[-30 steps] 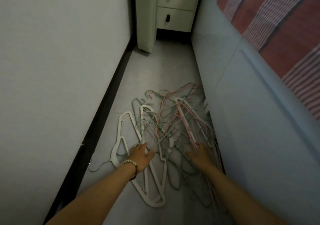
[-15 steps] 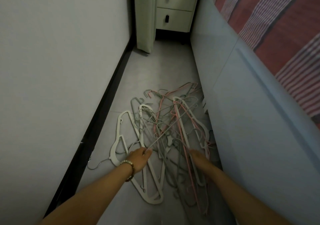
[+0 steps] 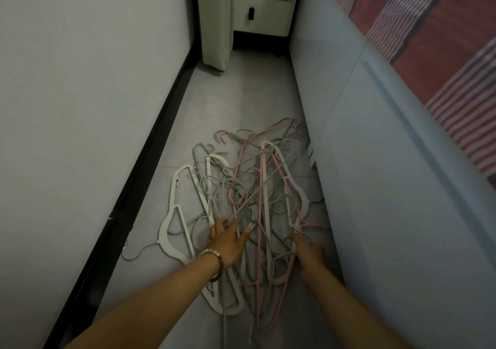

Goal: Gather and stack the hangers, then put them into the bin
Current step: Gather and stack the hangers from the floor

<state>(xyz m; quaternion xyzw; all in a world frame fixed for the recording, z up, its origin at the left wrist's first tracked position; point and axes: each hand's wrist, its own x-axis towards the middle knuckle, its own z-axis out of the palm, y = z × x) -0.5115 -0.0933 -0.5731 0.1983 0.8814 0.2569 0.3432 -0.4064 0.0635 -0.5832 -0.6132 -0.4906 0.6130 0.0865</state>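
Partly beneath both hands (image 3: 228, 244) (image 3: 308, 252), hangers (image 3: 264, 182)

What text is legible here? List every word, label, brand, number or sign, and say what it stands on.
None: no text can be read anywhere in this view.
Hangers: no label or brand shows.
Drawer unit: dark handles only, no writing.
Striped cloth: a pattern of stripes, no lettering.
Bead bracelet: too small to show any marking.
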